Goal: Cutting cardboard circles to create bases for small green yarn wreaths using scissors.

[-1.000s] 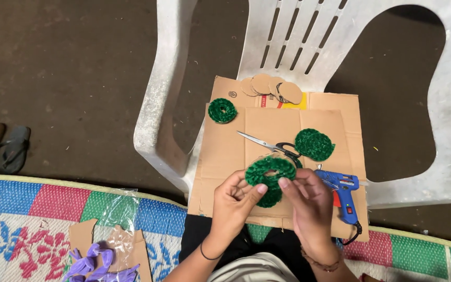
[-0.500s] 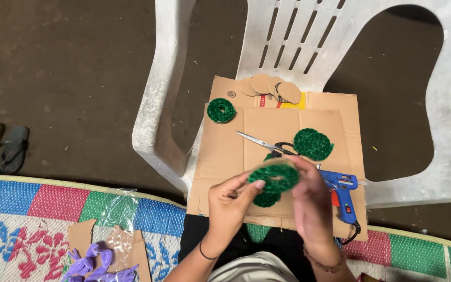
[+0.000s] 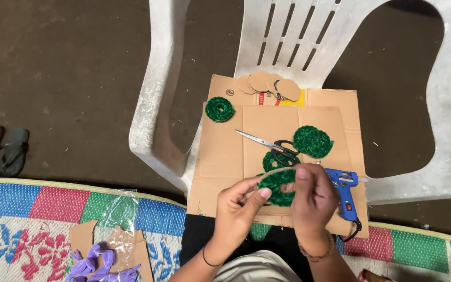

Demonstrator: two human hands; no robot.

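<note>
White chair (image 3: 309, 42) beyond hands, cardboard (image 3: 225, 156) under them, L hand (image 3: 238, 206) & R hand (image 3: 314, 201) both pinched on green ring (image 3: 276, 183) btwn them, glue gun (image 3: 344, 189) just R of R hand, scissors (image 3: 275, 146) & green disc (image 3: 313, 141) above, small ring (image 3: 220, 109) far up-left.

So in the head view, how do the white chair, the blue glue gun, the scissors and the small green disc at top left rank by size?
Largest to smallest as they look:
1. white plastic chair
2. scissors and blue glue gun, too alike to rank
3. small green disc
</note>
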